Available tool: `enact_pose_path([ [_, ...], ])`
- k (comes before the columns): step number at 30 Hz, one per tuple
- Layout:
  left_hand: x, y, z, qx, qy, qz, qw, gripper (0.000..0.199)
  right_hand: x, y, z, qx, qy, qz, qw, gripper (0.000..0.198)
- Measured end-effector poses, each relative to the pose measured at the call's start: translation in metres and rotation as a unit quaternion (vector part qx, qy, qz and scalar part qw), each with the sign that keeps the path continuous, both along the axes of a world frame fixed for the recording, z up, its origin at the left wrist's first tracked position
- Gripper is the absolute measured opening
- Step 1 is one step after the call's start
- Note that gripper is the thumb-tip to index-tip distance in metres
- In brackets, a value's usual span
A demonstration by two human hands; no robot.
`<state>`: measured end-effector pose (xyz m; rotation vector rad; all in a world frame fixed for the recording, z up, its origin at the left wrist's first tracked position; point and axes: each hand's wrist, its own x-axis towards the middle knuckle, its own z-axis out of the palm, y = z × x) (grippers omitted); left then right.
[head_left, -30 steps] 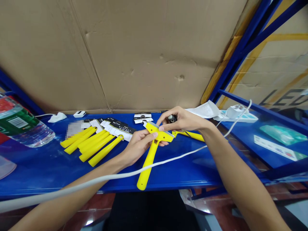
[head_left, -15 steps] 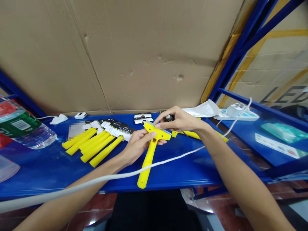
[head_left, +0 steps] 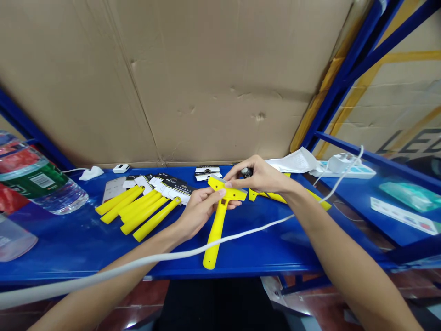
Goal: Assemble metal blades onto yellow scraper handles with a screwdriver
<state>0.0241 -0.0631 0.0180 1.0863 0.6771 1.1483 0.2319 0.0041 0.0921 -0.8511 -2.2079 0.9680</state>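
Observation:
A yellow scraper is held above the front of the blue shelf, its long handle pointing down toward me. My left hand grips it around the neck and head, thumb on the near face. The fingers of my right hand pinch the upper edge of the head, where a thin blade edge shows. A dark round-ended object shows at my right hand; whether it is held or lies behind, I cannot tell. Beyond that hand, another yellow scraper lies on the shelf, partly hidden by my wrist.
Several yellow scrapers with black-and-white cards lie at left. A small black-and-white pack sits at the back. A large bottle stands far left. A white cable crosses in front of my arms. A power strip is at right.
The view has shifted slightly, so the scene sits a little farther right. Both hands keep their hold on the scraper, with only a slight finger shift at its head.

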Motion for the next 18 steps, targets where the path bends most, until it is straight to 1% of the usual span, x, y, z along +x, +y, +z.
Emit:
enact_pose_path([
  [3, 0.000, -0.001, -0.002, -0.022, 0.024, -0.004, 0.999, 0.042, -0.001, 0.000, -0.001, 0.009, 0.010, -0.007, 1.000, 0.038],
  [6, -0.002, 0.000, -0.001, -0.014, 0.032, 0.014, 0.999, 0.041, 0.000, 0.002, -0.004, -0.005, 0.010, -0.021, 1.000, 0.042],
  [9, -0.008, 0.003, 0.007, 0.027, 0.027, 0.075, 0.996, 0.040, 0.000, 0.008, -0.008, -0.008, 0.017, -0.052, 0.998, 0.046],
  [11, -0.014, 0.007, 0.016, 0.065, 0.016, 0.126, 0.990, 0.040, -0.001, 0.013, -0.014, 0.024, 0.015, -0.065, 0.997, 0.044],
  [12, -0.018, 0.009, 0.020, 0.085, 0.005, 0.152, 0.985, 0.040, -0.002, 0.016, -0.018, 0.043, 0.004, -0.064, 0.997, 0.041],
  [14, -0.024, 0.014, 0.028, 0.112, -0.019, 0.188, 0.976, 0.037, -0.007, 0.021, -0.029, 0.079, -0.052, -0.046, 0.994, 0.029],
  [16, -0.029, 0.017, 0.032, 0.122, -0.042, 0.205, 0.970, 0.034, -0.015, 0.023, -0.041, 0.112, -0.134, -0.013, 0.985, 0.017],
  [18, -0.032, 0.021, 0.033, 0.123, -0.059, 0.207, 0.969, 0.031, -0.023, 0.023, -0.051, 0.135, -0.199, 0.031, 0.970, 0.013],
])
